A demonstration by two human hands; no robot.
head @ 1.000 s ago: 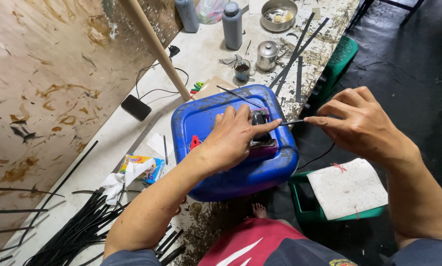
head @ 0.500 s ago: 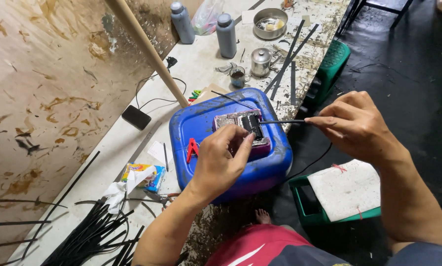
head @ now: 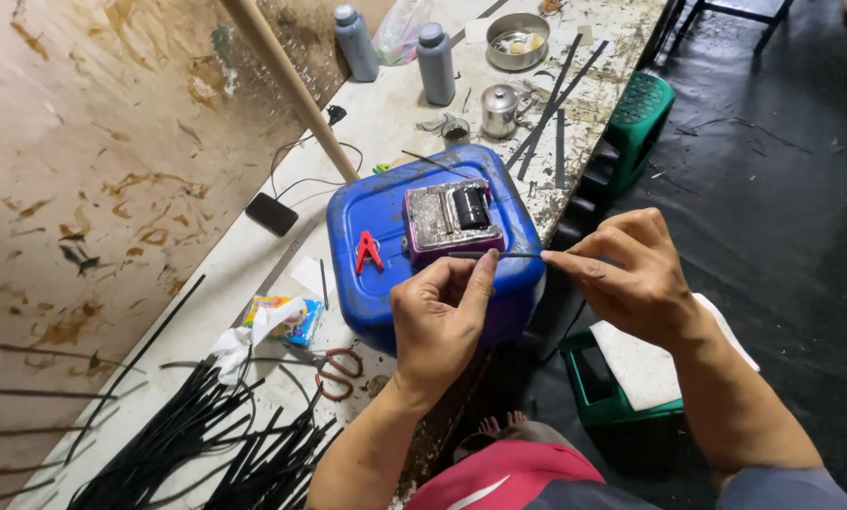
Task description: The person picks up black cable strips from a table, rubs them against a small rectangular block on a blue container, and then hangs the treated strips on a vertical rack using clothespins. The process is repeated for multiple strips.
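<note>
Head view, looking down, and both hands are up over the blue plastic container [head: 386, 274] lying flat on the workbench [head: 395, 113]. The left hand [head: 438, 316] has thumb and forefinger pinched narrow on one end of a thin black strip [head: 504, 254]; the right hand [head: 631, 279] pinches the other end just as tightly, so the strip runs level between the two grips, taut by the look of it. It sits just in front of the small purple device [head: 452, 219] with its black roller, near its edge but, as far as can be told, not yet fed into it. Judging by the layout, there is plenty left: a big heap of black strips [head: 197, 444] lies at the bench's near-left end, scissors [head: 334, 368] beside it, and only this single piece is in hand. A red clip [head: 368, 250] rests on the container, two grey bottles [head: 395, 52] stand at the far end, and a green stool [head: 631, 118] waits off the bench's right edge
</note>
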